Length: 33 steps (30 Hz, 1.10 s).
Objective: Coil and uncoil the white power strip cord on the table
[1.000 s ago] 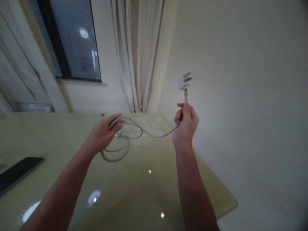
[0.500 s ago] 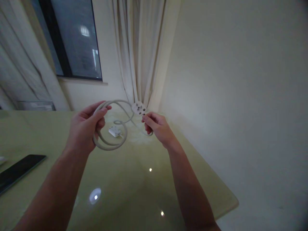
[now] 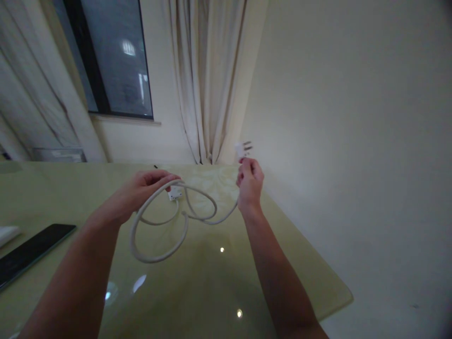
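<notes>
My left hand (image 3: 143, 190) is closed, with thumb and fingers pinching loops of a white power cord (image 3: 155, 259) that hang over the table. Farther right, my right hand (image 3: 251, 183) is closed on the white plug (image 3: 241, 149) at one end of this cord, holding it up with its metal prongs toward the right. From the right hand the cord sags back to the loops. A small white socket block (image 3: 175, 194) lies on the table just past my left fingertips, partly covered by them, with a length of cord running from it.
A glossy pale green table (image 3: 197, 301) spans the view. At its left lie a dark phone (image 3: 35, 252) and a white object (image 3: 7, 234) cut off by the frame. A bare wall (image 3: 346, 141) borders the right side; a curtain (image 3: 205, 84) and a window (image 3: 116, 61) are behind.
My right hand has moved right with the plug, which has turned so its prongs face right. My left hand has lowered and tilted, and the cord loops have spread wider and hang lower.
</notes>
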Motion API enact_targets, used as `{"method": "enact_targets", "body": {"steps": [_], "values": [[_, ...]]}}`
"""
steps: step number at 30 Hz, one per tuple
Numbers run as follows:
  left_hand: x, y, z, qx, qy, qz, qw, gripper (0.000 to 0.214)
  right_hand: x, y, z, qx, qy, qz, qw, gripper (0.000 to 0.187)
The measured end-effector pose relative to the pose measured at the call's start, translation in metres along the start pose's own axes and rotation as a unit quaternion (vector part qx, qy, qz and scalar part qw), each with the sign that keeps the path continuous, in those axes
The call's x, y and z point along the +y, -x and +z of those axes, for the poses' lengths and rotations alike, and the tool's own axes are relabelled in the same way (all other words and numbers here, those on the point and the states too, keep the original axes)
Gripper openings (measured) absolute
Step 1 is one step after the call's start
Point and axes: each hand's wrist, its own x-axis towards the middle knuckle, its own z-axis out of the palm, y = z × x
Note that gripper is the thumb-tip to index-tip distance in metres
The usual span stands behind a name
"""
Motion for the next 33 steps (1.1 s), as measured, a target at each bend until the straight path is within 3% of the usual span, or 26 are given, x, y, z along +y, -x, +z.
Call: {"method": "enact_targets", "body": {"steps": [3,6,8,10,13,15,17,21,23,25,27,29,33], "values": [[-0.008,-0.004,-0.003,-0.056,-0.108,0.057,0.991,0.059,-0.011,-0.007,-0.010,0.181,-0.105,-0.069,0.975,0.034],[-0.019,-0.010,-0.003,-0.088,-0.222,0.067,0.969,0.060,-0.019,-0.013,-0.024,0.255,-0.103,-0.126,0.953,0.034],[-0.029,-0.013,-0.003,-0.098,-0.314,0.033,0.944,0.061,-0.025,-0.016,-0.034,0.280,-0.071,-0.178,0.941,0.034],[-0.040,-0.015,-0.001,-0.081,-0.407,-0.020,0.909,0.064,-0.032,-0.017,-0.041,0.288,-0.028,-0.234,0.928,0.034],[-0.059,-0.020,-0.001,0.015,-0.474,-0.063,0.878,0.060,-0.048,-0.015,-0.045,0.315,0.003,-0.296,0.902,0.032],[-0.069,-0.022,-0.005,0.087,-0.407,-0.078,0.906,0.054,-0.058,-0.012,-0.043,0.357,-0.029,-0.327,0.875,0.025],[-0.074,-0.023,-0.011,0.112,-0.304,-0.092,0.942,0.046,-0.064,-0.009,-0.042,0.357,-0.060,-0.338,0.869,0.022],[-0.062,-0.021,-0.019,0.068,-0.030,-0.098,0.992,0.032,-0.060,-0.007,-0.042,0.269,-0.052,-0.297,0.915,0.032],[-0.048,-0.020,-0.019,0.098,0.161,-0.085,0.978,0.021,-0.056,-0.009,-0.044,0.263,-0.074,-0.253,0.928,0.034],[-0.030,-0.017,-0.019,0.157,0.281,-0.037,0.946,0.011,-0.052,-0.013,-0.047,0.263,-0.108,-0.213,0.935,0.033],[-0.011,-0.012,-0.018,0.188,0.342,0.031,0.920,0.014,-0.048,-0.016,-0.049,0.249,-0.121,-0.202,0.939,0.036],[0.006,-0.005,-0.017,0.185,0.377,0.097,0.902,0.021,-0.045,-0.019,-0.051,0.224,-0.098,-0.215,0.945,0.042],[0.030,0.009,-0.011,0.160,0.391,0.165,0.891,0.023,-0.042,-0.014,-0.043,0.191,-0.031,-0.246,0.950,0.048]]}}
